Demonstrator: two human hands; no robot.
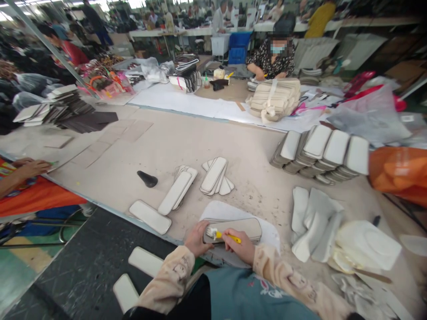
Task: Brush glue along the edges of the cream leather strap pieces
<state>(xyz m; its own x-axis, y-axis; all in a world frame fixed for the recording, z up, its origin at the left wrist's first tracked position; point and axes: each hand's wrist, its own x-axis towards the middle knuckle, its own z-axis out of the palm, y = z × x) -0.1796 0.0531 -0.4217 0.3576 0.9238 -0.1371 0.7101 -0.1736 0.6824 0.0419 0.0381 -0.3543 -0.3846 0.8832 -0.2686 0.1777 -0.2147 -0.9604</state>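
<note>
My right hand [239,244] is closed round the yellow handle of a small brush [218,234] with white bristles. The bristles rest over the left end of a stack of pale, rounded panels [243,227]. At that end my left hand [199,238] grips the stack, thumb on the near side and fingers on the far side. Beneath the stack lies a white sheet [222,208]. Just beyond it are a fanned pile of similar panels [214,175] and a second pile [178,190]. One single panel [150,216] lies at the table's near edge.
A black tapered object [147,179] lies left of the piles. On the right are tall panel stacks [320,142], loose grey-white pieces [313,222] and a white container [368,244] by a flat stick [372,276]. A masked person [275,58] works across the table; another person's hand [31,167] is at left.
</note>
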